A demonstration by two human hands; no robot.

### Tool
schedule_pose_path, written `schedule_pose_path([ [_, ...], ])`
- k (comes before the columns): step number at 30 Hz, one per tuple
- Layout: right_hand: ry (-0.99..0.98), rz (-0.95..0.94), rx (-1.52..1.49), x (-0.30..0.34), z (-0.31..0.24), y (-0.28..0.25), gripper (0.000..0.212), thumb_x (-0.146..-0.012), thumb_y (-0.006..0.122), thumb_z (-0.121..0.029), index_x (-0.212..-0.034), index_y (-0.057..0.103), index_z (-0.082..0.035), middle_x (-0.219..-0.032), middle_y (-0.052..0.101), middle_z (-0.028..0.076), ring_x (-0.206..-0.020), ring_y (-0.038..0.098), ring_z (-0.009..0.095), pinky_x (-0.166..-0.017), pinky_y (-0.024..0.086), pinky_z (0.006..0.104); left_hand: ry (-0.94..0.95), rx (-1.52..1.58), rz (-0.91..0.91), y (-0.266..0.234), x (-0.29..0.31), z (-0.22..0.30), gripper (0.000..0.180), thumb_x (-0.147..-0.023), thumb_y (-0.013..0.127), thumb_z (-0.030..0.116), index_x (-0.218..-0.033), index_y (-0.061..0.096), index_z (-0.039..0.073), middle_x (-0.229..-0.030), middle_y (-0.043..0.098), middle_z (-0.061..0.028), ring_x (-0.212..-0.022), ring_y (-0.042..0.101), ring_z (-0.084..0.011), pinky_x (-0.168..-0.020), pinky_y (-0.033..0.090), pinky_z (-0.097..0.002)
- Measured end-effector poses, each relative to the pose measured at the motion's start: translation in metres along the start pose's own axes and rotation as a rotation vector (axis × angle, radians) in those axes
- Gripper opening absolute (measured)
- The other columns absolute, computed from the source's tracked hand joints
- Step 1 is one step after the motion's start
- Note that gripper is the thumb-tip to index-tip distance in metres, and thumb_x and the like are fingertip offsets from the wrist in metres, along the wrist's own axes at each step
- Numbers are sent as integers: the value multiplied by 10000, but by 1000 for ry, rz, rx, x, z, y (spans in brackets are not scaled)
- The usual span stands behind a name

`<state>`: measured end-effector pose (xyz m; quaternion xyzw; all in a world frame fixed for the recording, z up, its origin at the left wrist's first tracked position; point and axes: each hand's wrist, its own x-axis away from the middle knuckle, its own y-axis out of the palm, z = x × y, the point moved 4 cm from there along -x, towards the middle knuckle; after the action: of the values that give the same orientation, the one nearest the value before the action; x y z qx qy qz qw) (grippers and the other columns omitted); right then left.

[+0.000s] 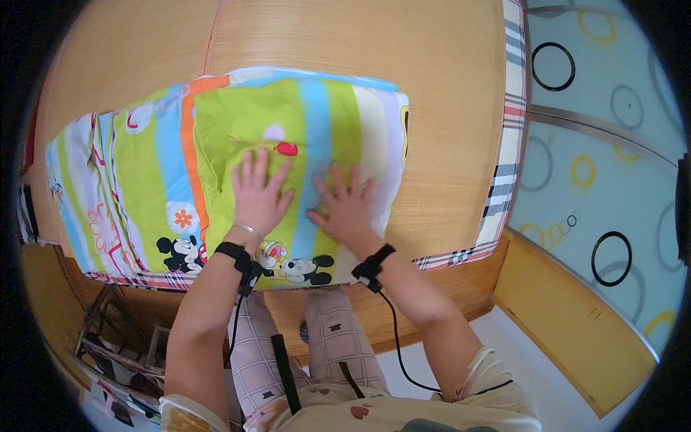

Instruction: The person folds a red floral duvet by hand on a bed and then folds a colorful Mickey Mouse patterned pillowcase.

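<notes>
A folded cloth (pixel 216 137), most likely a quilt cover or sheet, lies in front of me with green, blue, white and orange stripes and cartoon mice. My left hand (pixel 260 198) rests palm down near its middle, fingers spread, just below a small red printed shape. To the right, my right hand (pixel 347 209) is also laid on the fabric with fingers apart, over the blue and green stripes. Neither hand grips anything. Toward the left end the cloth is bunched in narrow folds, and soft creases run near my left hand.
The cloth lies on a wide tan mat (pixel 446 144) with a plaid border (pixel 500 173). Pale blue panels with ring patterns (pixel 583 180) stand on the right. At lower left is a dark rack (pixel 122 345) holding various items. Thin black cables (pixel 396 338) trail from both wrist bands.
</notes>
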<state>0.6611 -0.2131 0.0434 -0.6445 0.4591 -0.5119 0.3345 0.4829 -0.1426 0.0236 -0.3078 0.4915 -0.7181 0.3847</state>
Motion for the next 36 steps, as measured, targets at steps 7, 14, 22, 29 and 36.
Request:
schedule_pose_path([
  [7,-137,93,-138,-8,2,31,703,-870,608,-471,-1486,365,-237,-1572,273,77,-1416,271,390,-1090,227,664,22,-178,-226,-5,-92,19,665,-867,598,518,-1470,370,353,-1603,183,-113,-1425,173,-488,-1103,195,-660],
  [14,198,266,-193,38,61,10,790,-820,678,-457,-1488,348,-195,-1548,254,213,-1385,276,462,-1077,276,623,-206,-151,-186,-2,-106,-41,794,-873,564,597,-1532,251,281,-1591,188,-173,-1433,203,-442,-1116,212,-611],
  [22,523,474,-1022,77,97,77,873,-780,771,-316,-1462,313,-20,-1402,428,291,-1294,431,416,-1060,376,454,-384,-285,-7,-27,-61,-19,729,-904,581,478,-1504,316,160,-1538,246,-257,-1396,229,-500,-1126,213,-587],
  [29,687,194,-1409,122,96,92,745,-803,768,-284,-1379,421,37,-1259,579,190,-1116,580,269,-910,486,381,-149,-69,-297,-2,115,43,730,-855,620,485,-1476,382,184,-1551,206,-261,-1418,137,-521,-1136,151,-611],
  [36,715,-228,-1386,122,65,36,601,-820,733,-278,-1303,536,20,-1128,662,156,-1023,628,252,-873,506,367,-540,38,-367,22,181,-10,783,-879,579,523,-1516,301,162,-1584,128,-247,-1443,114,-482,-1145,121,-590],
])
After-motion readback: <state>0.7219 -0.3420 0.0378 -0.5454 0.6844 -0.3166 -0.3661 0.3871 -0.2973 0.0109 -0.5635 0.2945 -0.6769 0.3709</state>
